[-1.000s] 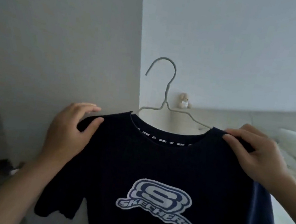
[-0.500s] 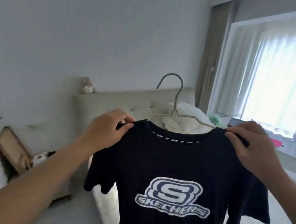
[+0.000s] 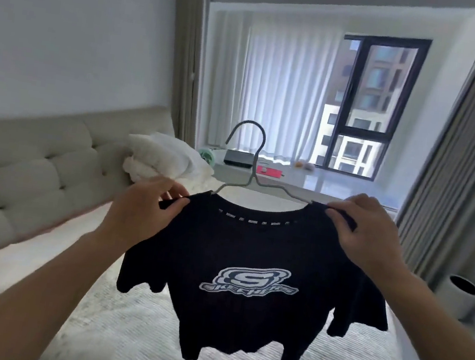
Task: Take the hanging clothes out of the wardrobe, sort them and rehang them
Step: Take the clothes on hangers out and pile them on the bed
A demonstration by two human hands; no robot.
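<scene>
One T-shirt (image 3: pixel 251 272), one hanger (image 3: pixel 250 163), two pillows (image 3: pixel 166 158) (perhaps, blurred).

T-shirt (image 3: pixel 252 242): dark cloth, matt, with a fine ribbed look; printed logo (image 3: pixel 249 281) at its centre, pale and flat, with woven lettered tape inside the neckline. Hanger (image 3: pixel 251 163): thin grey wire, apparently metal with a dull coating. Bed cover (image 3: pixel 120 324), at 6 o'clock below the shirt: white cloth, finely ridged texture. Headboard (image 3: pixel 36 159), at 9 o'clock: beige upholstery, tufted, matt. Pillows (image 3: pixel 166 158): white cloth, soft and creased. Curtains (image 3: pixel 284 89), at 12 o'clock: sheer white fabric, pleated; outer drapes (image 3: pixel 472 150) heavier, grey-beige, matt. Window sill (image 3: pixel 320 181): smooth and glossy. Window frame (image 3: pixel 349 98): dark, smooth. Bin (image 3: pixel 459 295), at 3 o'clock: white, smooth shell.
</scene>
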